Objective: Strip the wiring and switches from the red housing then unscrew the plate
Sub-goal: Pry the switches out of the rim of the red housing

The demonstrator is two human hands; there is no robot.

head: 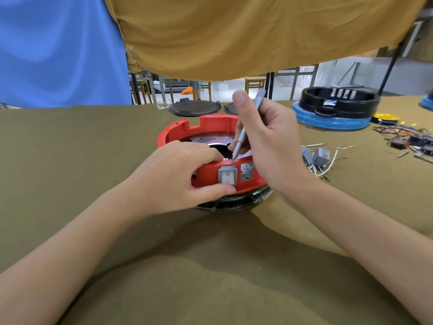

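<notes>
A round red housing (212, 126) sits on the olive table in front of me, open side up, with a metal plate (206, 140) inside. A grey rocker switch (227, 175) is set in its near wall, beside a small silver label (246, 171). My left hand (178, 174) grips the near wall, thumb under the switch and fingers over the rim. My right hand (267, 141) holds a thin grey screwdriver (243, 131) like a pen. Its tip touches the rim just above the switch.
Removed grey switches with white wires (321, 159) lie right of the housing. A tangle of coloured wires and parts (407, 137) lies at the far right. A black housing on a blue ring (337, 109) stands back right. Dark round lids (194, 108) lie behind.
</notes>
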